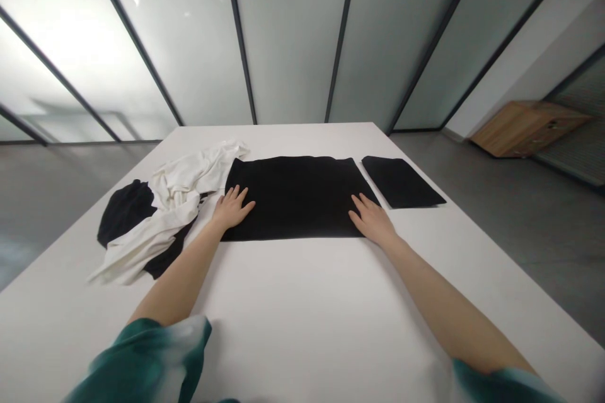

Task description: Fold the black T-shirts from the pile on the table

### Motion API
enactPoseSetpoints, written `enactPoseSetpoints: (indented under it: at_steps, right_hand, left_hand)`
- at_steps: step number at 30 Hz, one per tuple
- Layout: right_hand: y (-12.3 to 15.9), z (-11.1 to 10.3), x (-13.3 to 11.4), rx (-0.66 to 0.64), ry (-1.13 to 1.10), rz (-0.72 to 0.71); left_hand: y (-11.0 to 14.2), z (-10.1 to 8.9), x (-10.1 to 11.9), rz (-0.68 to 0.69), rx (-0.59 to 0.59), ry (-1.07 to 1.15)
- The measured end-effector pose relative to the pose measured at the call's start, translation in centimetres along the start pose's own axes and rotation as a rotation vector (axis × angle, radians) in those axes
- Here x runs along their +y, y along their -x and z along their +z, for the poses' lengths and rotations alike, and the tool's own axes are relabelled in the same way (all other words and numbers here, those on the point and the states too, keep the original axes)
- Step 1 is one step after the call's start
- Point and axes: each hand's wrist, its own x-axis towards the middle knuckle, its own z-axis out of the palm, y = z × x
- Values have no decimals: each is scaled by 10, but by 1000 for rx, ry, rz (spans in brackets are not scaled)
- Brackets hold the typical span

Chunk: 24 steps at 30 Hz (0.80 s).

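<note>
A black piece of fabric (297, 198), looking like a folded garment, lies flat as a wide rectangle in the middle of the table. My left hand (231, 207) rests on its left edge, palm down with the fingers spread. On its right edge lies my right hand (372, 217), also flat with fingers apart. Neither hand grips the cloth. Just beyond my right hand is a smaller, neatly folded black cloth (401, 182). Left of my left hand sits a loose heap of white cloth (182, 182) and black cloth (125, 210), crumpled together.
The white table (302, 315) stretches from in front of me towards a frosted glass partition (290, 37) with dark frames. A wooden cabinet (524, 128) stands on the grey floor to the far right.
</note>
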Motion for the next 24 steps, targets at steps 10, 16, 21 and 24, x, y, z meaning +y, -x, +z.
enactPoseSetpoints:
  at_steps: [10,16,21,24]
  right_hand:
    - [-2,9,3,-43,6,83]
    - [-2,9,4,-40,3,88]
    - [-1,5,-1,-60,10,93]
    - [0,4,-2,-46,9,93]
  left_hand:
    - [3,1,-1,25,45,-13]
    - [10,-1,3,82,188,-33]
    - [14,-1,7,182,137,-51]
    - [14,-1,7,189,94,-51]
